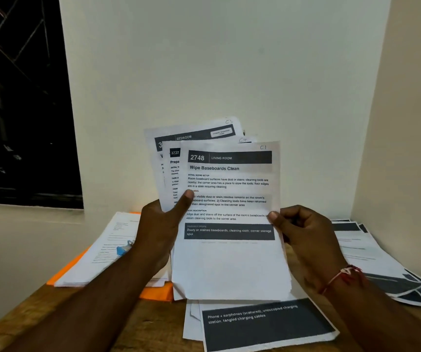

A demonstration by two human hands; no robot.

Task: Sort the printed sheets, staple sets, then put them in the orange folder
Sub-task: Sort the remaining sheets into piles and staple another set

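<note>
1. Left-hand grip [162, 224]: clamped on the fanned sheets [229, 270], thumb across the front, fingers behind.
2. Right-hand grip [303, 229]: pinched on the right edge of the C1 sheet [229, 184], the front of the fan, headed "2748 Living Room".
3. Behind it, toward the left-hand grip: C4 sheet [175, 171], numbered 3727, then the C3 sheet [196, 135], headed "Bedroom", rearmost. All three are staggered.
4. Step judged: sorting. Nothing held looks stapled.
5. Next move calls for reading the handwritten corner marks, easing the left thumb so one sheet can slide free, and keeping the rest from slipping.
6. Below both grips: loose sheets [267, 323] lying on the desk [52, 313].
7. Left of the left-hand grip: orange folder [157, 292], flat on the desk under a white stack [102, 250]. A small blue item [124, 248] lies on top, possibly the stapler; cannot tell.
8. Right of the right-hand grip: spread pile [382, 262] of printed sheets, apart from the fan.
</note>
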